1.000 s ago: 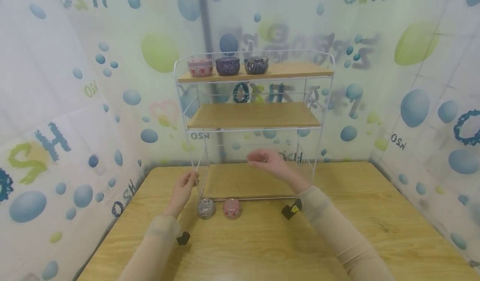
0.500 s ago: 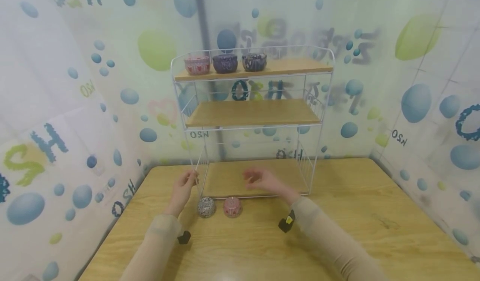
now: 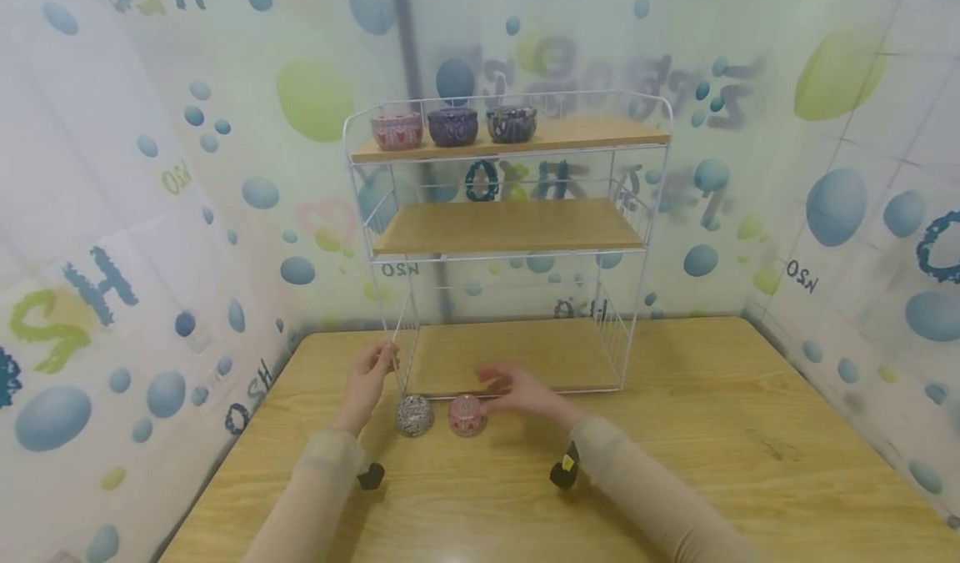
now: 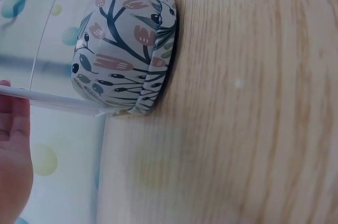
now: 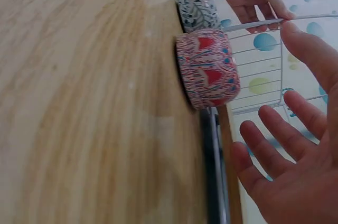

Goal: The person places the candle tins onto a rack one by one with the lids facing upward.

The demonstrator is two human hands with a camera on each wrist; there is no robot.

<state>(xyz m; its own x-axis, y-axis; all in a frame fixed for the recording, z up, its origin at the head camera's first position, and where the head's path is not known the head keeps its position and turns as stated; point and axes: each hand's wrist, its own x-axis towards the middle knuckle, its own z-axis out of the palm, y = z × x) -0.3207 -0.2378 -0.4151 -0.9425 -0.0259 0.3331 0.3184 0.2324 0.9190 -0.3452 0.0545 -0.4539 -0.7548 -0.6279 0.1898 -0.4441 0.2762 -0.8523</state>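
Observation:
My left hand (image 3: 367, 384) pinches the left front post of the white wire rack (image 3: 380, 296) low down. My right hand (image 3: 525, 392) has its fingers spread beside a small round pink patterned tin (image 3: 467, 418); in the right wrist view a gap shows between the fingers and the pink tin (image 5: 208, 68). Left of it is a second small tin (image 3: 414, 415), whose plant pattern on white is plain in the left wrist view, where that tin (image 4: 124, 49) sits on the tabletop. Both tins stand in front of the rack's bottom board (image 3: 450, 359).
On the rack's top board (image 3: 600, 132) three tins stand in a row: a pink one (image 3: 397, 132), a dark purple one (image 3: 453, 128) and a dark patterned one (image 3: 512, 125). A middle board (image 3: 510, 225) lies below. The wooden table (image 3: 712, 429) reaches the printed curtain (image 3: 300, 188).
My right hand has come down and to the left, from above the bottom board to beside the pink tin. The left hand keeps its hold on the post.

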